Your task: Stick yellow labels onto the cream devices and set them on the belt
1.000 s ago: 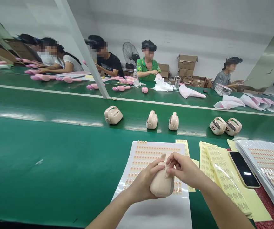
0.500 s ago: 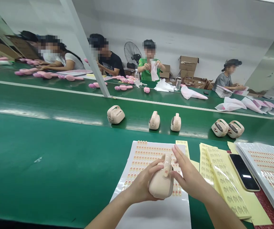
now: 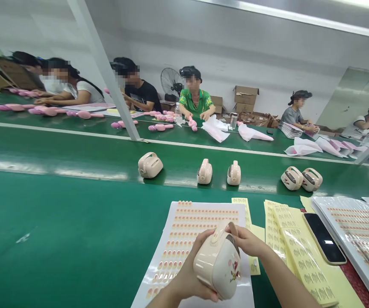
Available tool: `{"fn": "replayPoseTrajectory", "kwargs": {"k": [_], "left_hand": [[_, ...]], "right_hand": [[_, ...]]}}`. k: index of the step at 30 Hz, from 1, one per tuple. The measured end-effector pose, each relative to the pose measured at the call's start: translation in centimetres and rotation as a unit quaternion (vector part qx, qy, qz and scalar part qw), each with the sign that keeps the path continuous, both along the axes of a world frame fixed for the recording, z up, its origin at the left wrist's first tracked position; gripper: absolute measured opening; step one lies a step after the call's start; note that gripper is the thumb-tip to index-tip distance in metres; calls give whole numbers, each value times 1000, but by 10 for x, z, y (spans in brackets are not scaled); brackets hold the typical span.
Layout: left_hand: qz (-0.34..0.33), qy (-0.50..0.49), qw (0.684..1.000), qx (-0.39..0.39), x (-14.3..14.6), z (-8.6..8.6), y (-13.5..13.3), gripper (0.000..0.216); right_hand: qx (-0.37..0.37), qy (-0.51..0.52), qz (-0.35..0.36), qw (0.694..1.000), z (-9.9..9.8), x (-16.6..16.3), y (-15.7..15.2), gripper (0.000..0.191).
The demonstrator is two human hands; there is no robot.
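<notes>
A small cream-coloured device [image 3: 214, 256] with a carrying handle is held above a sheet of stickers [image 3: 155, 265]. Its white face carries a red printed design, and a dark panel sits near the top. My left hand [image 3: 187, 273] wraps round its left side and underside. At the top right, the fingers of my right hand [image 3: 248, 240] close on the handle, their tips partly hidden behind it. One small oval sticker [image 3: 215, 237] shows on the near end of the handle. Rows of orange-and-cream oval stickers cover much of the sheet below.
Several similar devices [image 3: 150, 166] stand along the green belt ahead. To my right lie yellow label sheets [image 3: 302, 239], a phone [image 3: 324, 238] and a stack of sticker sheets [image 3: 357, 231]. Across the belt, people work among pink brushes [image 3: 48, 110] and white bags [image 3: 216, 127].
The device has turned, bringing its printed face into view. My right hand went from stretched fingers beside it to a hold on the handle. Across the belt, a person in green lowered their hands.
</notes>
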State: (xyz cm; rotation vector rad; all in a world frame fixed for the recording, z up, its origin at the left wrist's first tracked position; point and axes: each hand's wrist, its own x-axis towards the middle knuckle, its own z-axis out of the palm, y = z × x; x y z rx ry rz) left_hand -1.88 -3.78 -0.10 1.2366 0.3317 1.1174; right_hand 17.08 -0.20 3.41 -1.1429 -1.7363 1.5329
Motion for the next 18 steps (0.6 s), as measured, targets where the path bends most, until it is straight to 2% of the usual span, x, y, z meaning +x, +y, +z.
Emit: {"fn": "replayPoseTrajectory", "kwargs": {"k": [1,3,5,6,8,10,11,15,18], "left_hand": [[8,-10,1000,-28,4,-3,2,101],[88,36,993,-74,13,-9,7,91],[169,128,968,-131,18,-14,11,63],[187,174,955,-149,20,-17,12,48],[191,247,938,-150,23,-23,12,28],[180,287,933,-126,25,-28,13,24],[175,292,933,-120,25,-30,13,25],[153,330,924,-118,27,-38,17,29],[136,371,912,-110,27,-41,17,27]], "right_hand": [[-26,-21,-19,999,1,6,1,44],[-30,-61,-104,992,9,21,8,38],[37,-116,-225,967,23,40,24,28],[78,-159,-283,943,30,49,35,22],[126,-254,-376,882,41,66,62,12],[131,-316,-433,834,47,79,93,4],[127,-329,-452,820,47,85,109,4],[105,-345,-490,793,43,100,157,11],[88,-352,-512,779,41,102,171,17]]}}
